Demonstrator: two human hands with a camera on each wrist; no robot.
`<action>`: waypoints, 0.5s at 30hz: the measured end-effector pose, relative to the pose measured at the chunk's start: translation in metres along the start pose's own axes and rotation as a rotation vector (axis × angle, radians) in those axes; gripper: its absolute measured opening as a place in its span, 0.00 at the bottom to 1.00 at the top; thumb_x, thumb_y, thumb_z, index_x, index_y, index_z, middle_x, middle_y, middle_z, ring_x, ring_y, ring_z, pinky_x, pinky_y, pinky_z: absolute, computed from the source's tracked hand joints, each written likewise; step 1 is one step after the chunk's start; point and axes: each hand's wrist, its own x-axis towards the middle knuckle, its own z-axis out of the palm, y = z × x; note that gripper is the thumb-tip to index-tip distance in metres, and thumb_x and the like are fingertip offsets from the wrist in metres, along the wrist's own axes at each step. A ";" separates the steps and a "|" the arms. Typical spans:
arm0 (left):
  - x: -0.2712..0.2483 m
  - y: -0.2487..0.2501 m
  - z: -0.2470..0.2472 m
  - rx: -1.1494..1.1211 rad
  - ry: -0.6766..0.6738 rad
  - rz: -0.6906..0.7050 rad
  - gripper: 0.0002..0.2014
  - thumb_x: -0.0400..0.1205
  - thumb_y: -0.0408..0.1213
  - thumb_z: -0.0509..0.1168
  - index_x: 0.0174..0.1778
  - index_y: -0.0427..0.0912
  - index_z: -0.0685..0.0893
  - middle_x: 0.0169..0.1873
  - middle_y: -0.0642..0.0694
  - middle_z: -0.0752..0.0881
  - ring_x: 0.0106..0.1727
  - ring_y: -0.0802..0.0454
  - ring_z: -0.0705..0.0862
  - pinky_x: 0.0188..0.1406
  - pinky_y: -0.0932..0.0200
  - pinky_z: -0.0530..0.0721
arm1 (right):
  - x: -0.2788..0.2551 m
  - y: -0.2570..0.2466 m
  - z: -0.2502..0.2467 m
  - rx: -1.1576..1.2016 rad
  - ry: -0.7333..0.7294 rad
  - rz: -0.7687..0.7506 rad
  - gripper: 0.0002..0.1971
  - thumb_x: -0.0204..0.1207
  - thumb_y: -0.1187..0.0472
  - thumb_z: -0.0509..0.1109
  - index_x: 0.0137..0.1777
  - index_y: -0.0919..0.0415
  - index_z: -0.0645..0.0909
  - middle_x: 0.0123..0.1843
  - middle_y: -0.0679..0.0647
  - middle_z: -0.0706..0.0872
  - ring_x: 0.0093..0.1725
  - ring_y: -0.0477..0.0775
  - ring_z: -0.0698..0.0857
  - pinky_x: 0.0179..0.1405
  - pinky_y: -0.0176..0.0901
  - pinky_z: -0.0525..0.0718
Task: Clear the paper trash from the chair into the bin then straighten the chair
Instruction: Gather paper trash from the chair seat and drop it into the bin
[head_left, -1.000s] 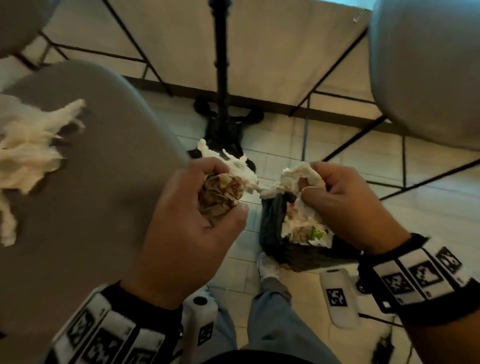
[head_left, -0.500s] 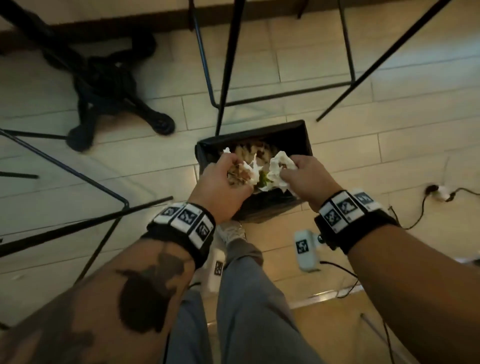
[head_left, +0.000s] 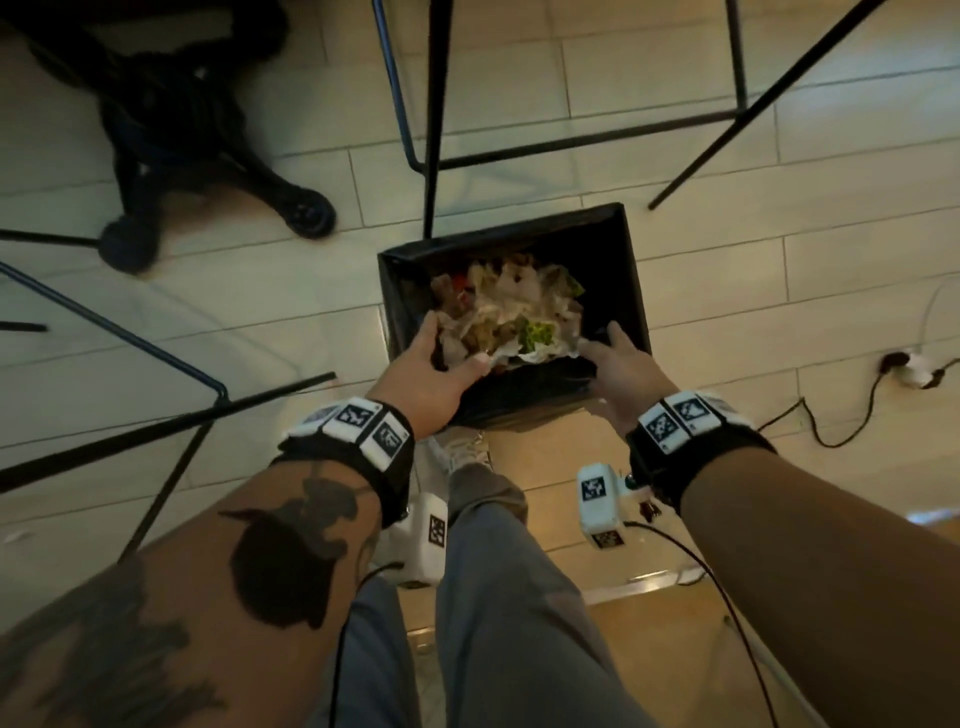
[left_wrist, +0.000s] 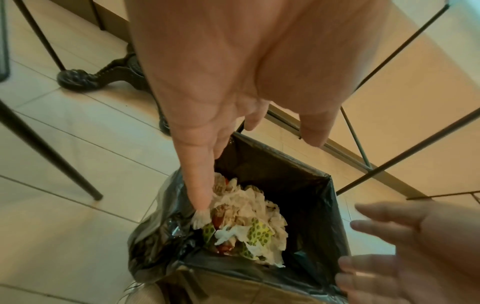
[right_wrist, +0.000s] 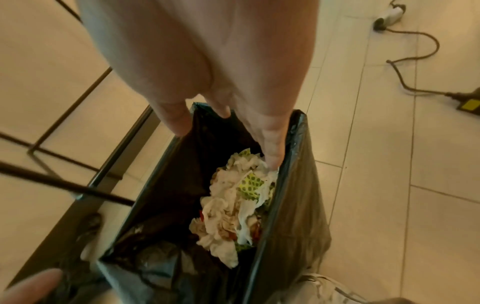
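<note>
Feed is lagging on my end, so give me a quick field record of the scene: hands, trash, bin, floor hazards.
left hand: open, fingers spread over the bin's left side, a fingertip touching the paper
right hand: open, over the bin's right side, holding nothing
paper trash: crumpled heap inside the bin, with green-dotted wrapper
bin: rectangular, black liner, on the tiled floor
chair: seat not in view; only thin black legs behind the bin
floor hazard: cable and plug to the right

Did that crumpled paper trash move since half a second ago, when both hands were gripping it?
Yes. The crumpled paper trash has dropped from the hands into the black-lined bin; left hand and right hand are open.
</note>
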 end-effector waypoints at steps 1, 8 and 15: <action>-0.012 -0.002 -0.006 -0.014 0.008 0.005 0.47 0.82 0.64 0.67 0.91 0.62 0.47 0.84 0.49 0.74 0.77 0.42 0.80 0.75 0.49 0.80 | -0.006 0.004 0.002 -0.077 -0.010 0.000 0.36 0.85 0.52 0.68 0.89 0.42 0.56 0.83 0.53 0.71 0.77 0.63 0.76 0.72 0.62 0.78; -0.129 -0.032 -0.066 -0.135 0.086 0.109 0.39 0.85 0.55 0.69 0.90 0.58 0.59 0.83 0.51 0.74 0.80 0.51 0.77 0.75 0.62 0.72 | -0.091 0.019 0.038 -0.836 -0.153 -0.087 0.12 0.86 0.57 0.68 0.66 0.59 0.84 0.48 0.58 0.87 0.44 0.58 0.85 0.44 0.50 0.83; -0.296 -0.090 -0.148 -0.368 0.323 0.259 0.16 0.84 0.52 0.70 0.69 0.62 0.81 0.59 0.62 0.84 0.57 0.63 0.86 0.60 0.58 0.89 | -0.238 -0.033 0.145 -1.209 -0.322 -0.615 0.03 0.85 0.54 0.70 0.54 0.46 0.84 0.50 0.49 0.91 0.46 0.46 0.90 0.44 0.41 0.87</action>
